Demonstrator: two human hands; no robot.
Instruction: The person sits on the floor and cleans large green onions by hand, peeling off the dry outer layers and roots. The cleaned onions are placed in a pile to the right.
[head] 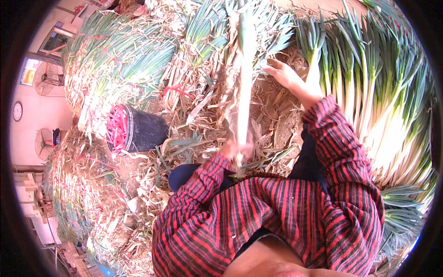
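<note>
A long green onion (244, 86), its white stalk washed out by glare, stands out in front of me with its leaves away from me. My left hand (237, 149) is blurred and closed around its root end, near my lap. My right hand (289, 78) reaches forward to the right of that stalk, apart from it, with its fingers spread and nothing seen in them. Just beside my right wrist is the white stalk of another green onion (313, 67), at the edge of a row of clean green onions (370, 90). Dry peeled husks (277, 114) cover the ground between my legs.
On the left, a black bucket (147, 128) lies tipped, with pink strips (117, 126) at its mouth. Unpeeled green onions (128, 52) are heaped beyond it, and more bundles (79, 180) lie at lower left. Fans (44, 143) stand by the wall.
</note>
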